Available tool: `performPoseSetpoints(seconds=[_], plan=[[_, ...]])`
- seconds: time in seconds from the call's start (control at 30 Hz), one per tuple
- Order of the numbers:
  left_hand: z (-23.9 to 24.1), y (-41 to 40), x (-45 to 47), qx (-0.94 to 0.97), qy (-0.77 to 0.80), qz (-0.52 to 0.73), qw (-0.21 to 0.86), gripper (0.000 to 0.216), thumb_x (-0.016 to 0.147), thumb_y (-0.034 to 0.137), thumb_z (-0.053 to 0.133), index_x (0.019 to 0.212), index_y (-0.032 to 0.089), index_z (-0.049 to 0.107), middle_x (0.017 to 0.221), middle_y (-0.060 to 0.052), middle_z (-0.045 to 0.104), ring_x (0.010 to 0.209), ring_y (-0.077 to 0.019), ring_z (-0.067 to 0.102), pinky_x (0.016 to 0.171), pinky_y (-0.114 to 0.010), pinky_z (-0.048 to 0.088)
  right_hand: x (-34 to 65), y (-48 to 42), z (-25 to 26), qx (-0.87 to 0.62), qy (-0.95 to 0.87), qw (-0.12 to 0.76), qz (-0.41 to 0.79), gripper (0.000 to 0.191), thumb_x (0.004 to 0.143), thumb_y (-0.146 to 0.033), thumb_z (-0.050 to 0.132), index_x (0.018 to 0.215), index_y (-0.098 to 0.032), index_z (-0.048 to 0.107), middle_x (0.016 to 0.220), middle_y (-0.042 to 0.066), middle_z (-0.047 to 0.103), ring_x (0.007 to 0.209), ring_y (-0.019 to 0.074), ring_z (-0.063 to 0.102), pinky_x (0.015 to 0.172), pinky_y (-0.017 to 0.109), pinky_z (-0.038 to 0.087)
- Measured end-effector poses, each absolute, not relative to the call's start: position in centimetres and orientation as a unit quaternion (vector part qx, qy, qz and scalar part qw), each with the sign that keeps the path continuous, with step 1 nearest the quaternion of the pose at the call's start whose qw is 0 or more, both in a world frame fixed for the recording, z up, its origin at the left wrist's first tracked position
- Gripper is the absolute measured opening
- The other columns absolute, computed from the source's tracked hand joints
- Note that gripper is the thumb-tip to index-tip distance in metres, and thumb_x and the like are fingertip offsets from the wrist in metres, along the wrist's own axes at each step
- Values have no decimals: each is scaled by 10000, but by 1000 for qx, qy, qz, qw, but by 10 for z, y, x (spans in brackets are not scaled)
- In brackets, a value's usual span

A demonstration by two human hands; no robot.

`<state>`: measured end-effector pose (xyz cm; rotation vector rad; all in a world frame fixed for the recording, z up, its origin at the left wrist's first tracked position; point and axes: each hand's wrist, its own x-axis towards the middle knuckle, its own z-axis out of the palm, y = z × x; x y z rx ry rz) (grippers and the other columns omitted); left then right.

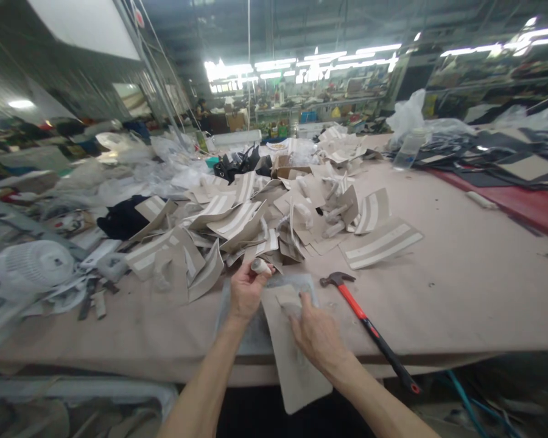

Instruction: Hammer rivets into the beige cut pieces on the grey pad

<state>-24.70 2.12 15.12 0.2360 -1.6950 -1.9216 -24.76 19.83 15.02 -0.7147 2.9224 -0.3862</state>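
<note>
My left hand (pixel 249 292) pinches a small whitish roll (pixel 260 266) between thumb and fingers, just above the far edge of a grey mat. Beside it, my right hand (pixel 317 334) rests on a flat beige panel (pixel 299 380), its fingers partly bent at a lifted flap near the panel's top. That panel lies over the grey mat (pixel 251 331), and its lower end sticks out past the table's front edge. A claw hammer (pixel 363 319) with a red and black handle lies to the right of my right hand.
A heap of beige panels with white stripes (pixel 237 219) covers the middle of the table (pixel 461 292). At left stands a white fan (pixel 34 267). A clear plastic bottle (pixel 408 149) and stacks of dark sheets (pixel 497 158) are at back right.
</note>
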Motion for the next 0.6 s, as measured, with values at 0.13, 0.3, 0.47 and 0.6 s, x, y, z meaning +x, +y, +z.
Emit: performPoseSetpoints(seconds=[0.13, 0.3, 0.47, 0.6], plan=[[111, 37, -249, 119, -650, -718, 218, 280, 734, 338, 753, 933, 165, 658, 888, -56, 741, 817, -185, 689, 761, -269, 546, -234, 195, 121, -219, 962, 62, -150, 302, 1010, -346, 408, 1234, -178, 521, 845, 117, 718, 783, 290, 708, 627, 338, 463], [88, 44, -254, 114, -657, -726, 169, 325, 711, 344, 747, 954, 153, 647, 905, -72, 743, 828, -198, 693, 755, -275, 544, -224, 192, 108, -209, 965, 58, -147, 311, 1021, -332, 375, 1245, -199, 544, 829, 83, 719, 738, 258, 708, 592, 313, 456], [85, 45, -259, 101, -670, -716, 170, 315, 745, 349, 726, 985, 165, 636, 937, -69, 741, 843, -192, 688, 768, -269, 531, -230, 194, 110, -182, 971, 53, -143, 337, 1017, -282, 364, 1301, -214, 531, 891, 93, 723, 788, 251, 707, 622, 300, 451], [68, 47, -263, 108, -670, -721, 140, 304, 742, 355, 721, 962, 159, 648, 914, -66, 739, 819, -182, 677, 751, -257, 518, -231, 191, 108, -168, 962, 110, -184, 403, 1005, -413, 401, 1297, -167, 530, 856, 123, 716, 815, 298, 701, 672, 345, 466]])
